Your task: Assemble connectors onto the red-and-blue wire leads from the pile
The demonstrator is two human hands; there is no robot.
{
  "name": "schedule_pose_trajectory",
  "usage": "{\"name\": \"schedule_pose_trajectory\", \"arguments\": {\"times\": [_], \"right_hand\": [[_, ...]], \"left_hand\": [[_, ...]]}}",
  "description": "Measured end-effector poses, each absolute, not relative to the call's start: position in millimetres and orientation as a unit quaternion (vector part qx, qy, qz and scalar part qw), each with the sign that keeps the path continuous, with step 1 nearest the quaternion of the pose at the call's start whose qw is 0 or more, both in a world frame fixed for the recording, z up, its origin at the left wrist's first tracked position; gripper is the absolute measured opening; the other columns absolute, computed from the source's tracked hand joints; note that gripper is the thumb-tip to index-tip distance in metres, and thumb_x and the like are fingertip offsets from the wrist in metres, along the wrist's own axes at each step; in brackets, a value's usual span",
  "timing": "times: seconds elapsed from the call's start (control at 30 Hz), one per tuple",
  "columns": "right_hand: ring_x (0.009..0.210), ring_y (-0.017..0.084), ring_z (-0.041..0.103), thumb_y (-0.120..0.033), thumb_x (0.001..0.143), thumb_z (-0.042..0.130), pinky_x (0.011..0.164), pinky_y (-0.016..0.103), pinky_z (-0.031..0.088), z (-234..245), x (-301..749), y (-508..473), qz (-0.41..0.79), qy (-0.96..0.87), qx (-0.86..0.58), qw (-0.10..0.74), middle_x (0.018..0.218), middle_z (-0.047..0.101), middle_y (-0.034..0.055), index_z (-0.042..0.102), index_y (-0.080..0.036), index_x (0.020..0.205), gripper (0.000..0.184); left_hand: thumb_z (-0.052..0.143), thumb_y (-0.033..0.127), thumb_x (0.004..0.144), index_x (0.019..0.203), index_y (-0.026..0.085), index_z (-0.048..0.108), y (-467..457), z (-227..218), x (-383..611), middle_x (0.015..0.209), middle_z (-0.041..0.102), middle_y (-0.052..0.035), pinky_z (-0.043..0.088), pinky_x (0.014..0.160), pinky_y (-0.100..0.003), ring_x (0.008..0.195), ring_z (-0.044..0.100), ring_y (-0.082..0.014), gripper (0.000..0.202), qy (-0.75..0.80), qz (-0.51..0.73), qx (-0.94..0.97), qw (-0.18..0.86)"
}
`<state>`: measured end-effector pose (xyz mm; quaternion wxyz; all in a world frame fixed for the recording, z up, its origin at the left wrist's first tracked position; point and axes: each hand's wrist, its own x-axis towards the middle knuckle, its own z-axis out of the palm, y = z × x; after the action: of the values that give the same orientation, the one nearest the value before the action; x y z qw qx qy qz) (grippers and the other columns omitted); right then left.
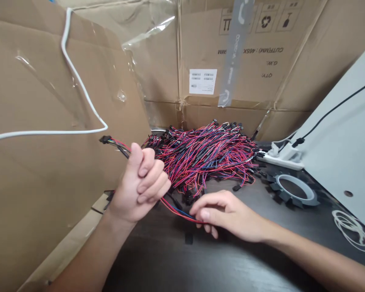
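My left hand is closed in a fist around a wire harness of red, blue and black leads; its black connector sticks out up and to the left. The leads trail from under the fist down to my right hand, which pinches them between thumb and fingers just above the dark table. Behind both hands lies a large heap of similar red, blue and black wire harnesses with black connectors.
Cardboard boxes wall in the back and left, with clear plastic film and a white cable draped over them. At right lean a grey panel, a white power strip, a black toothed ring and a white wire coil.
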<state>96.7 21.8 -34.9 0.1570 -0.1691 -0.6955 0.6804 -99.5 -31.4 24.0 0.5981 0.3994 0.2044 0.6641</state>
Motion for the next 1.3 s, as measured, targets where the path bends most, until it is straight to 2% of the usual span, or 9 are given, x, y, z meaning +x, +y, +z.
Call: {"name": "schedule_pose_trajectory", "arguments": {"times": [0.13, 0.27, 0.4, 0.53, 0.63, 0.8, 1.0, 1.2, 1.3], "right_hand": [[0.065, 0.01, 0.053, -0.024, 0.082, 0.064, 0.061, 0.021, 0.044, -36.1, 93.8, 21.0, 0.567, -0.808, -0.106, 0.124, 0.075, 0.061, 0.0028, 0.068, -0.011, 0.085, 0.014], [0.049, 0.006, 0.05, -0.021, 0.09, 0.051, 0.049, 0.016, 0.04, -40.4, 91.1, 15.5, 0.588, -0.797, -0.096, 0.101, 0.059, 0.056, -0.0003, 0.065, -0.01, 0.073, 0.025], [0.042, 0.004, 0.046, -0.038, 0.091, 0.052, 0.039, 0.013, 0.036, -50.4, 89.3, 13.3, 0.688, -0.709, -0.122, 0.095, 0.06, 0.057, -0.0002, 0.063, -0.01, 0.079, 0.032], [0.043, 0.004, 0.05, -0.048, 0.085, 0.058, 0.036, 0.013, 0.038, -57.8, 89.0, 14.0, 0.764, -0.625, -0.138, 0.075, 0.065, 0.06, 0.0011, 0.059, -0.01, 0.087, 0.038], [0.049, 0.008, 0.058, -0.046, 0.078, 0.067, 0.042, 0.017, 0.047, -62.1, 91.2, 16.3, 0.812, -0.573, -0.108, 0.028, 0.068, 0.062, 0.002, 0.058, -0.01, 0.095, 0.041], [0.061, 0.009, 0.064, -0.035, 0.073, 0.075, 0.055, 0.02, 0.054, -69.2, 94.2, 24.1, 0.83, -0.549, -0.099, 0.008, 0.08, 0.064, 0.0059, 0.063, -0.008, 0.093, 0.035], [0.077, 0.015, 0.066, -0.029, 0.073, 0.076, 0.054, 0.024, 0.058, -76.0, 92.5, 27.9, 0.86, -0.502, -0.067, 0.059, 0.1, 0.06, 0.008, 0.045, -0.024, 0.134, 0.069], [0.057, 0.009, 0.064, -0.034, 0.08, 0.068, 0.047, 0.018, 0.052, -82.5, 97.0, 25.1, 0.824, -0.56, -0.084, 0.019, 0.079, 0.064, 0.0051, 0.062, -0.009, 0.101, 0.033], [0.05, 0.006, 0.061, -0.034, 0.083, 0.064, 0.043, 0.014, 0.047, -81.4, 98.3, 24.2, 0.793, -0.601, -0.098, 0.015, 0.072, 0.063, 0.0029, 0.062, -0.008, 0.095, 0.028]], "left_hand": [[0.035, 0.042, 0.097, 0.066, 0.016, 0.045, -33.0, 30.9, -106.2, 0.047, 0.02, 0.0098, 0.018, 0.033, -0.016, 0.034, 0.013, -0.0033, 0.042, 0.15, 0.668, 0.319, 0.655], [0.033, 0.026, 0.097, 0.08, 0.015, 0.05, -31.5, 24.0, -87.0, 0.057, 0.032, 0.0059, 0.034, 0.042, -0.014, 0.042, 0.033, -0.0044, 0.026, 0.16, 0.676, 0.285, 0.661], [0.031, 0.026, 0.098, 0.086, 0.017, 0.051, -30.0, 5.3, -62.1, 0.061, 0.043, 0.0026, 0.049, 0.051, -0.023, 0.052, 0.054, -0.0109, 0.025, 0.218, 0.607, 0.353, 0.678], [0.035, 0.026, 0.097, 0.083, 0.018, 0.048, -25.2, -3.7, -66.1, 0.061, 0.042, 0.0057, 0.032, 0.029, -0.012, 0.031, 0.033, -0.0026, 0.021, 0.258, 0.576, 0.343, 0.696], [0.04, 0.023, 0.095, 0.083, 0.015, 0.053, -21.6, 4.8, -87.2, 0.059, 0.037, 0.0066, 0.022, 0.028, -0.008, 0.033, 0.019, 0.0013, 0.02, 0.325, 0.556, 0.317, 0.696], [0.055, 0.008, 0.083, 0.107, 0.008, 0.061, -22.0, 33.4, -117.9, 0.073, 0.045, -0.0004, 0.039, 0.039, -0.013, 0.049, 0.042, -0.0034, 0.025, 0.424, 0.467, 0.336, 0.7], [0.053, -0.003, 0.078, 0.095, 0.007, 0.064, -0.1, 58.7, -141.3, 0.07, 0.053, -0.0024, 0.031, 0.031, -0.01, 0.039, 0.036, -0.0003, 0.023, 0.485, 0.527, 0.39, 0.579], [0.032, -0.002, 0.085, 0.084, 0.007, 0.063, 15.5, 65.2, -163.2, 0.059, 0.051, 0.0001, 0.023, 0.035, -0.004, 0.034, 0.034, 0.0032, 0.032, 0.578, 0.505, 0.39, 0.509], [0.051, 0.0, 0.079, 0.074, 0.011, 0.058, 14.7, 56.5, -171.1, 0.054, 0.052, -0.0004, 0.025, 0.029, -0.009, 0.032, 0.034, -0.0012, 0.015, 0.624, 0.489, 0.392, 0.467]]}}
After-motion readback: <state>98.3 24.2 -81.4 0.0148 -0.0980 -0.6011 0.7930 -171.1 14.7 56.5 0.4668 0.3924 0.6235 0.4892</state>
